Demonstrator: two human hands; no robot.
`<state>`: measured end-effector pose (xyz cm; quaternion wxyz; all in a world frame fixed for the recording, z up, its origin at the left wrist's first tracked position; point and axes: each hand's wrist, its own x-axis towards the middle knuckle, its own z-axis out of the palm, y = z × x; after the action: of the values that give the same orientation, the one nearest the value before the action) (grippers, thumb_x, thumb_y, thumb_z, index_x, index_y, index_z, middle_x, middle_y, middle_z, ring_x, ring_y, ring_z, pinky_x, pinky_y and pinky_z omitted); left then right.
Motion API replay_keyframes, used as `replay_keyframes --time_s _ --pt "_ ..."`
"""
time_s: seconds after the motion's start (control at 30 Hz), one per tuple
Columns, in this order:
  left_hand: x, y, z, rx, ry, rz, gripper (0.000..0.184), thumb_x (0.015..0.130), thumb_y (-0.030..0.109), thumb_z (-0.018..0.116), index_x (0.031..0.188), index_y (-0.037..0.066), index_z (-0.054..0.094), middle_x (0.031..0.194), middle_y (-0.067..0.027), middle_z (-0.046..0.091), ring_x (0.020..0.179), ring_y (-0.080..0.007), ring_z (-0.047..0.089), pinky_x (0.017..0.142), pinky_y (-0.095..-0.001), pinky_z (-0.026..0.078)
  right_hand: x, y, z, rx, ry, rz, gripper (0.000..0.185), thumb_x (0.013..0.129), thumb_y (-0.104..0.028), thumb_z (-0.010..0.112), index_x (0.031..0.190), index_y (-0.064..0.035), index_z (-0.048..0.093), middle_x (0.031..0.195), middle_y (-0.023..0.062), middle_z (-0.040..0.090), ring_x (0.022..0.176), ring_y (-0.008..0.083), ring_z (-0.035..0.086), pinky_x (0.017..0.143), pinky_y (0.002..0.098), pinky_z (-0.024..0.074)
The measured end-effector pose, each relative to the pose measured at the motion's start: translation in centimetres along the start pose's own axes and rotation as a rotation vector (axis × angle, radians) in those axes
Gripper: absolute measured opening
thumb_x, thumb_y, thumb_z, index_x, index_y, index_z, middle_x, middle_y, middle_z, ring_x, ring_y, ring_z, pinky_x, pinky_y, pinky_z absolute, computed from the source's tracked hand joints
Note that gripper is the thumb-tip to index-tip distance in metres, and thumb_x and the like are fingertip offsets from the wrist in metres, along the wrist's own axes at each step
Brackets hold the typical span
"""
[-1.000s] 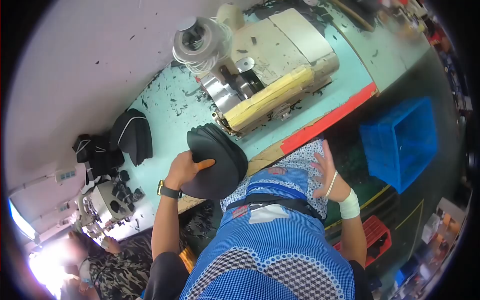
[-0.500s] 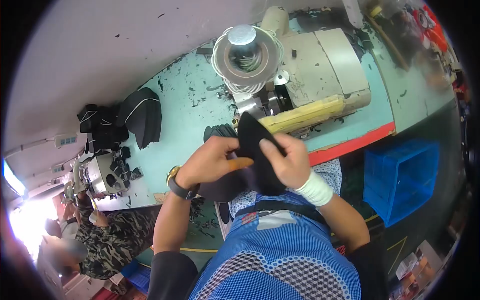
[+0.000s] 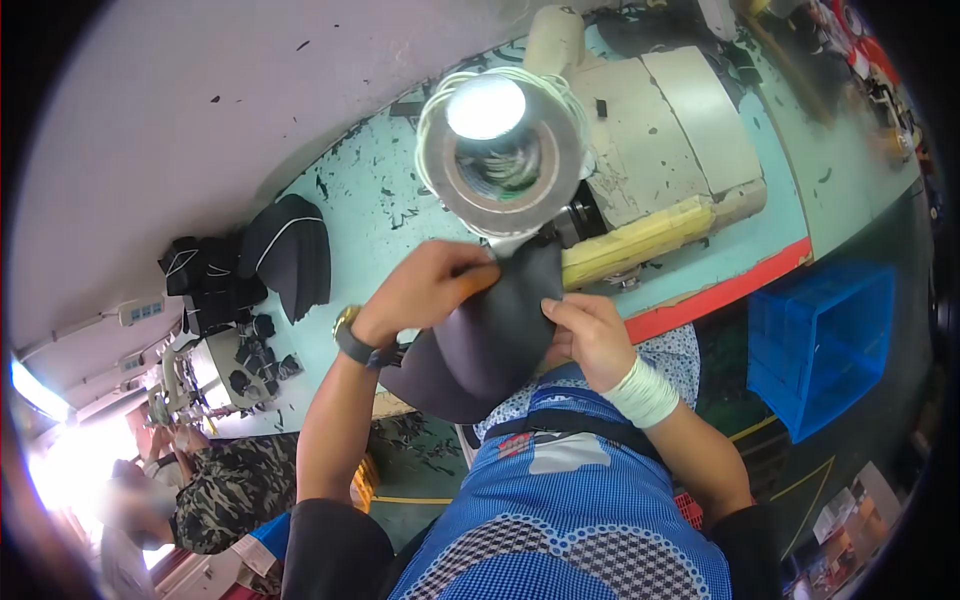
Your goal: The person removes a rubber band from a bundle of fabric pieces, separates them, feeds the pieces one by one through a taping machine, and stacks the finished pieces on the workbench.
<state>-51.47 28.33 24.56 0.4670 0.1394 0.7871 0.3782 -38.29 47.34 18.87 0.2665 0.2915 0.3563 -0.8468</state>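
A dark grey, flexible panel, its material unclear, is spread between my hands and droops toward my lap. My left hand, with an orange cover on one finger, is closed on its upper left edge. The panel's right edge is pinched between thumb and fingers of my right hand, which has a white wrap at the wrist. The panel's top end reaches under the front of a beige machine. Whether it touches the machine's working part is hidden by the round lamp head wound with pale cord.
A stack of dark curved pieces and tied black bundles lie on the turquoise table. Yellow padding covers the machine's front edge. A blue crate stands at right. A person in camouflage clothing is at left.
The panel has gone from folded and upright to spread out, with its top end moved up to the machine. My left hand has moved up; my right hand has shifted down along the edge.
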Motion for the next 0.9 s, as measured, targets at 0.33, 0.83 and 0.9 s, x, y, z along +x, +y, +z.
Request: replay_keyframes --time_s 0.33,0.83,0.9 --pt "-0.6 3.2 4.6 0.089 0.101 0.110 0.023 0.095 0.023 0.056 0.095 0.000 0.060 0.071 -0.0095 0.063 0.063 -0.0163 0.065 0.056 -0.0343 0.051 -7.5 -4.6 -3.0 -0.672 0.407 -0.550 0.016 0.088 -0.011 0.066 0.095 0.0037 0.068 0.083 0.0033 0.069 0.073 0.0082 0.059 0.068 0.0247 0.0481" --pt "2.0 3.0 3.7 -0.425 0.088 -0.240 0.029 0.098 0.021 0.047 0.101 -0.008 0.054 0.069 -0.0142 0.064 0.054 -0.0187 0.064 0.050 -0.0276 0.054 -4.3 -10.9 -2.8 -1.011 0.414 -0.710 0.018 0.090 -0.011 0.061 0.096 0.0059 0.066 0.079 0.0077 0.068 0.072 0.0104 0.060 0.066 0.0272 0.0476" --pt "2.3 3.0 5.0 -0.544 0.131 -0.230 0.029 0.098 0.021 0.047 0.098 -0.007 0.056 0.068 -0.0140 0.063 0.054 -0.0193 0.064 0.049 -0.0279 0.053 -4.7 -10.8 -3.2 -0.981 0.407 -0.726 0.018 0.090 -0.010 0.061 0.096 0.0058 0.066 0.080 0.0074 0.069 0.073 0.0108 0.060 0.067 0.0274 0.0482"
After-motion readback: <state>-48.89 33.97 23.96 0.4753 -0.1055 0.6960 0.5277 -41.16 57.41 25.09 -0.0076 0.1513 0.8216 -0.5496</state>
